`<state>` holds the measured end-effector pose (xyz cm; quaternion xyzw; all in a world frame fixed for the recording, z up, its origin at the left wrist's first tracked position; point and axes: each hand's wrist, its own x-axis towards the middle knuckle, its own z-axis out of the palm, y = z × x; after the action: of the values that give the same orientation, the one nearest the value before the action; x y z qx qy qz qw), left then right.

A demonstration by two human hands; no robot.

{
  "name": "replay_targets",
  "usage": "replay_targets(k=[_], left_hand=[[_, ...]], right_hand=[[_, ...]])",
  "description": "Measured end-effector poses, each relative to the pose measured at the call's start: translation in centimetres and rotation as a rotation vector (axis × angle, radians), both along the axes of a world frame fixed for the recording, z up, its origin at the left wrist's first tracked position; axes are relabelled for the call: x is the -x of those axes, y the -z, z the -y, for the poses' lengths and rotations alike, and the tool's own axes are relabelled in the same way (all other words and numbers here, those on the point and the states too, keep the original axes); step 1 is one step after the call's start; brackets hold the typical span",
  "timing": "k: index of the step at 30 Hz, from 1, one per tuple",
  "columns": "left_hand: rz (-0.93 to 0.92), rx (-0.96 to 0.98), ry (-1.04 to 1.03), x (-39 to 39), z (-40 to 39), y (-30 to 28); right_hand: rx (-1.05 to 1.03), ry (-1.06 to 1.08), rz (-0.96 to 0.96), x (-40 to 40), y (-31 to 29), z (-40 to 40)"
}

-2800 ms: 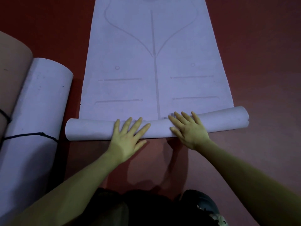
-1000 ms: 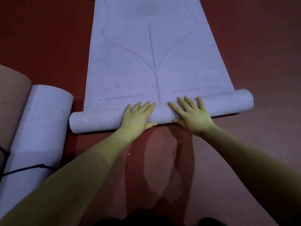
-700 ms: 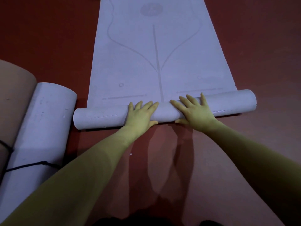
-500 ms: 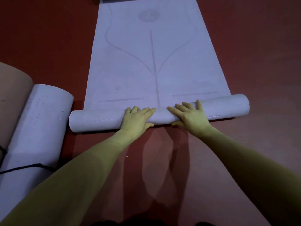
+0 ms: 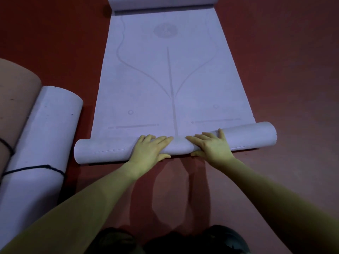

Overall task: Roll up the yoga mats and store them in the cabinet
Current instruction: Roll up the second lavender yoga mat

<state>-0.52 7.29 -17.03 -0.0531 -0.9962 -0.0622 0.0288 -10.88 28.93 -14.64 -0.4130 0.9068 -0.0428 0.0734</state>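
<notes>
While the pale purple yoga mat lies long and flat on the red floor, its near end is curled into a roll that runs from left to right. Both hands sit on top of this roll, close to its middle. The left hand lies palm down on the roll, with its fingers bent over the top and its thumb on the near side. The right hand lies just beside it, palm down too, with its fingers spread a bit and curved over the roll, and its thumb on the near side. The two hands are close but do not touch. Between them the roll looks a little squashed. The flat part of the mat has thin lines and a round mark drawn on it. At the far end the mat curls up a bit.

To the left, near the roll, lies a rolled purple mat with a dark string tied round it. Touching its left side is a rolled brown mat, also tied with dark string. At the near edge you can see dark shoes.
</notes>
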Motion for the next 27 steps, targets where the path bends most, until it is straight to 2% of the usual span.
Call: replay_targets(k=[6,10,12,16,20,23,25,27], left_hand=[[0.058,-0.026,0.066,-2.6,0.3,-0.7],[0.036,0.096,0.091,-3.7,0.2,0.4],[0.072,0.168,0.092,-3.9,0.1,0.6],[0.143,0.159,0.127,-2.5,0.9,0.6],[0.4,0.019,0.124,0.1,2.4,-0.4],[0.259,0.076,0.13,-0.2,2.3,0.2],[0.11,0.147,0.001,-1.5,1.3,0.8],[0.059,0.144,-0.16,-2.7,-0.6,0.7]], right_hand=[[-0.121,0.008,0.117,-2.9,-0.8,-0.6],[-0.167,-0.005,0.138,-3.6,-0.3,-0.7],[-0.123,-0.018,0.11,-3.6,0.4,-0.9],[0.041,-0.022,-0.076,-4.2,1.5,-1.5],[0.157,-0.007,-0.156,-5.1,2.2,-1.6],[0.142,0.018,-0.129,-4.7,2.6,-1.3],[0.115,0.043,-0.093,-3.6,2.6,-0.5],[0.085,0.054,-0.08,-2.0,2.4,0.4]])
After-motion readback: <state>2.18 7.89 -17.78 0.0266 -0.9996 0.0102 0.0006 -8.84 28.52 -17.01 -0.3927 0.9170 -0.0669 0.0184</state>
